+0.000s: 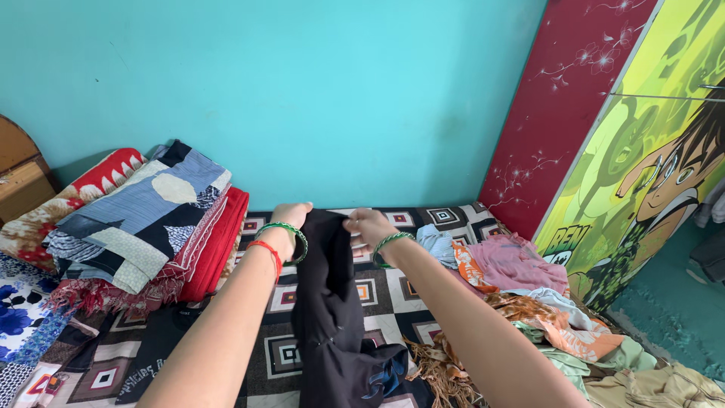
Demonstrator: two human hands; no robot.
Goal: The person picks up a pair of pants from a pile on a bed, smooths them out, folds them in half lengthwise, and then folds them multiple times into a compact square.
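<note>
Left hand (291,217) and right hand (368,225) pinching black garment (332,317) top edge, bare bedcover (377,295) between clothes piles

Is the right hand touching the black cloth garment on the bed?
Touching: in the head view, the right hand pinches the top edge of the black cloth garment, fingers closed on the fabric.

folded blankets (143,219) left, clothes heap (544,302) right
</note>
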